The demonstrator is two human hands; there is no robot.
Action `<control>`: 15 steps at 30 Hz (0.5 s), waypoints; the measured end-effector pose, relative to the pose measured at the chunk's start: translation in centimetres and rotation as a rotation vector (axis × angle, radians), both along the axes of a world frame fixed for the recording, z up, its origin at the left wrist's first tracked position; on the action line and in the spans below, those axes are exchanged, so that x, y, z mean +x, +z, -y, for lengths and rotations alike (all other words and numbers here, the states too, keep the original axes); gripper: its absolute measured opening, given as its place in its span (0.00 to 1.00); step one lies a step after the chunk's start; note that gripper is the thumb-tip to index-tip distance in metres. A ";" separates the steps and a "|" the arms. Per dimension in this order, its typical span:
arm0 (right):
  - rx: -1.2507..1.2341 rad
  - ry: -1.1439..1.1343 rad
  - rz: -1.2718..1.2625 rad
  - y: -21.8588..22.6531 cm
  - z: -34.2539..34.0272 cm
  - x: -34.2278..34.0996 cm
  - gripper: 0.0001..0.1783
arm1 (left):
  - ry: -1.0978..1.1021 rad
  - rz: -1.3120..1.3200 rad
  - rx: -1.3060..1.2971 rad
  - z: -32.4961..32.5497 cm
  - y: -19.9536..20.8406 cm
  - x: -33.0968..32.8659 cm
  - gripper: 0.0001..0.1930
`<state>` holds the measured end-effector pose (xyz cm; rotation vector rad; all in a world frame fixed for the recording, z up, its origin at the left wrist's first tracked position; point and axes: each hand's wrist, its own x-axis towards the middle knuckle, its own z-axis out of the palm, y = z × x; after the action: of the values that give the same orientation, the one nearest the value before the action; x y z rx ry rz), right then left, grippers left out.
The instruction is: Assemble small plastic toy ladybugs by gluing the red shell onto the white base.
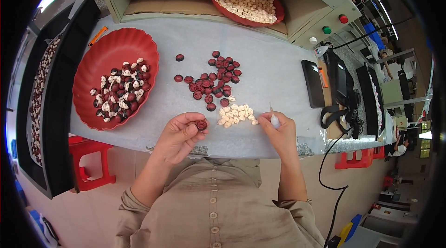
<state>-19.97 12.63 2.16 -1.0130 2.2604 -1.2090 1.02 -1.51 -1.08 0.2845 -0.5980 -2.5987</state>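
Observation:
My left hand [177, 140] pinches a small dark-red, round, ridged piece [201, 125] between thumb and fingers, above the near part of the table. In my right hand [283, 137] is a small translucent squeeze bottle [275, 121] with a thin needle tip pointing away from me. Between the hands, slightly farther off, lies a cluster of small cream pieces [236, 114]. Beyond it spreads a loose group of dark-red and black pieces [208, 84]. To the left, a red scalloped tray [87, 78] holds many red, black and white pieces [121, 91].
A second red tray [217, 10] full of cream pieces stands in the cabinet opening at the back. At right are a dark phone-like slab [312, 84], an orange marker [323, 77] and a black cable [320, 173]. A long black bin [60, 94] borders the left; red stools [90, 164] stand below.

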 end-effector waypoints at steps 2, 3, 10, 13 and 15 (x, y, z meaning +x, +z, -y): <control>0.016 -0.007 -0.051 -0.2 0.0 0.2 0.09 | 0.000 -0.007 -0.002 0.0 -0.1 0.0 0.14; 0.032 -0.011 -0.103 -0.3 0.1 0.3 0.10 | 0.001 -0.013 -0.005 0.0 -0.1 0.1 0.14; 0.139 -0.010 -0.112 0.3 -0.4 1.0 0.12 | -0.009 -0.023 -0.002 0.0 -0.2 0.2 0.13; 0.107 0.032 -0.219 0.2 0.3 1.3 0.10 | -0.009 -0.021 -0.014 0.1 -0.1 0.2 0.13; 0.068 0.066 -0.275 0.2 0.9 1.8 0.09 | -0.011 -0.018 -0.011 0.0 -0.1 0.2 0.13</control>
<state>-18.22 11.78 2.40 -1.2844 2.4323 -1.0105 1.19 -1.56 -1.20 0.2543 -0.6090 -2.6053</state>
